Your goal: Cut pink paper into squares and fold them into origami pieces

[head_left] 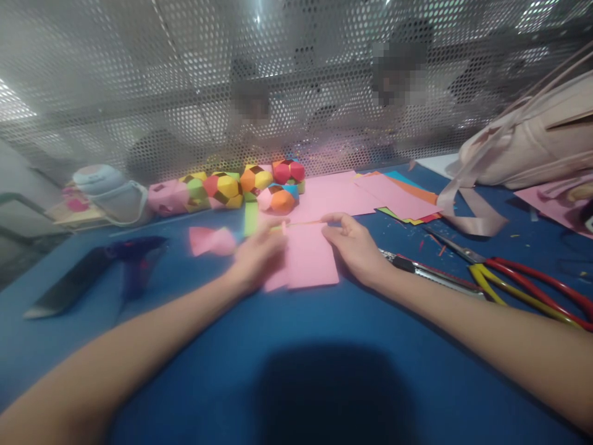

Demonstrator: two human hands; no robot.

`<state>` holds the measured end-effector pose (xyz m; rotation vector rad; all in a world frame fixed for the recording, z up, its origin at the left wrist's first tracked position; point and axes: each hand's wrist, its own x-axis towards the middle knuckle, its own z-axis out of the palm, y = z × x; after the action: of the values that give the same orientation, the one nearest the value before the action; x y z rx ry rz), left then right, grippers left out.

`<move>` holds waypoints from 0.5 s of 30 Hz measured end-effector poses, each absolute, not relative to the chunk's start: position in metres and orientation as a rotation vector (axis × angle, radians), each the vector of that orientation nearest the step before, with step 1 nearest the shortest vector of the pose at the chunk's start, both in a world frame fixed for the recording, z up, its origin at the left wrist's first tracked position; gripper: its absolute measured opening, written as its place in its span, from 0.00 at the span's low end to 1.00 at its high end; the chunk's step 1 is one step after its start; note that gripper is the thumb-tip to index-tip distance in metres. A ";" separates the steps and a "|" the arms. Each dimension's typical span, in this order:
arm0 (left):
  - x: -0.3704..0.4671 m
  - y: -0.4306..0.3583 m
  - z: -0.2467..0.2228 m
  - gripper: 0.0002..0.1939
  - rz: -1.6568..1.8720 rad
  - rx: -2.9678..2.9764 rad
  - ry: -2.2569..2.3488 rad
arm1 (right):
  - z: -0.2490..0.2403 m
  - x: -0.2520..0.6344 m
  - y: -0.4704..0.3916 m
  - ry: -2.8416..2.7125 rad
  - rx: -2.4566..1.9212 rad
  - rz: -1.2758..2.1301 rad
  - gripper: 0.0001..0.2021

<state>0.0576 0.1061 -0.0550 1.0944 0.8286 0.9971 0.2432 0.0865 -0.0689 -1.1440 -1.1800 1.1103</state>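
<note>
Pink paper (312, 256) lies near the middle of the blue table between my two hands, with a thin orange line along its far edge. My left hand (262, 253) is blurred and curled at the paper's far left corner. My right hand (354, 247) pinches the far right corner between thumb and fingers. More pink paper shows under the left side. Left of my left hand sits a small folded pink paper piece (212, 241).
Colourful paper balls (222, 190) line the back. Paper sheets (398, 194), a box cutter (435, 276), scissors (482, 259) and a pale bag (528, 136) are right. A glue gun (136, 253), a dark flat object (69, 284) and a white container (111, 194) stand left.
</note>
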 end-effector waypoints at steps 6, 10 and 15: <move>0.060 0.105 -0.053 0.18 1.023 1.075 0.811 | -0.070 0.243 0.088 -1.189 -1.166 1.087 0.14; 0.061 0.105 -0.052 0.15 1.035 1.081 0.811 | -0.069 0.242 0.087 -1.201 -1.157 1.054 0.13; 0.061 0.108 -0.053 0.11 1.077 1.073 0.887 | -0.070 0.242 0.087 -1.204 -1.178 1.022 0.13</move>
<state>0.0607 0.1083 -0.0529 1.0731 0.8866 1.0765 0.2415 0.0871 -0.0698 -1.1777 -1.2040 1.0219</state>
